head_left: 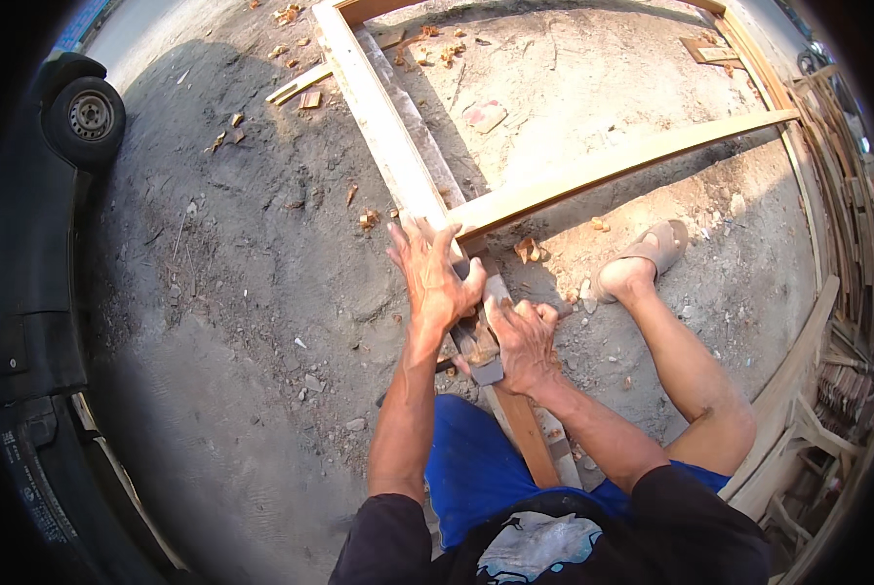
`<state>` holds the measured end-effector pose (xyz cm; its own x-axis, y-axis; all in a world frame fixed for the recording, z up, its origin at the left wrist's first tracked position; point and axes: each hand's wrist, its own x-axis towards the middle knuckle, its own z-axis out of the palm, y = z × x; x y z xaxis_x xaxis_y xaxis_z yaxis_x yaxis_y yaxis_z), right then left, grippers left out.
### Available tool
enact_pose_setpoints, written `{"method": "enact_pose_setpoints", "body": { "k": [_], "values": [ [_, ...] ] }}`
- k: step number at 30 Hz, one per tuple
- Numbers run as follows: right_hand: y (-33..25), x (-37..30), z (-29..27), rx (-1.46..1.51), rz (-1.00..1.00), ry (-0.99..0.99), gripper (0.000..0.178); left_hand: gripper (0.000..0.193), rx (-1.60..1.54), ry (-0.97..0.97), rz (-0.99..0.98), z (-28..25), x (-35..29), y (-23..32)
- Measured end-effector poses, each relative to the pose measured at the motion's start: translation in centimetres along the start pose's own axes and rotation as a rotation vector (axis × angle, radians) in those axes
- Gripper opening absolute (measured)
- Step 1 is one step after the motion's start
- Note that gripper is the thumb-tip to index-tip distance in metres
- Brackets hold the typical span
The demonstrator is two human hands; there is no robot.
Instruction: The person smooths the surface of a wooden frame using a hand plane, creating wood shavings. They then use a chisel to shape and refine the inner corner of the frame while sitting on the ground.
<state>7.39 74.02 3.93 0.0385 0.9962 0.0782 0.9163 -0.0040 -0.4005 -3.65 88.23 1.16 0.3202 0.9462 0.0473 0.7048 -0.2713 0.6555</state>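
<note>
The head view shows both bare hands at a plane (477,343), which sits on the near part of a long wooden beam (382,112). The left hand (433,280) lies palm down over the plane's far end, its fingers spread and the thumb bent inward; whether it grips or merely presses, I cannot tell. The right hand (527,343) is just behind and to the right, its fingers curled round the plane's near end. The beam runs under both hands, away to the upper left and back between the person's legs, with a greyer board (560,450) alongside it. Just past the left hand's fingertips, a crossbar (622,167) meets the beam and stretches off to the right. Curled wood shavings (530,251) lie on the ground (232,341) beyond the right hand. Farther right of that hand is a foot in a sandal (667,246), and past it, a stack of wood (852,195). Nearer than the hands are blue shorts (471,453). Well to the left of the left hand stands a dark vehicle (27,234) with a wheel (91,115).
</note>
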Motion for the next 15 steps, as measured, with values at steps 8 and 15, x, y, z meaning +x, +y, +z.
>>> {"method": "enact_pose_setpoints", "body": {
  "k": [8, 15],
  "values": [
    [-0.5, 25.9, 0.2, -0.032, -0.144, -0.071, 0.101, 0.07, 0.111, -0.055, -0.286, -6.5, 23.4, -9.5],
    [-1.4, -3.6, -1.0, 0.057, -0.026, -0.033, 0.076, 0.062, 0.005, -0.056, -0.019, 0.0, -4.3, -0.6]
  ]
}}
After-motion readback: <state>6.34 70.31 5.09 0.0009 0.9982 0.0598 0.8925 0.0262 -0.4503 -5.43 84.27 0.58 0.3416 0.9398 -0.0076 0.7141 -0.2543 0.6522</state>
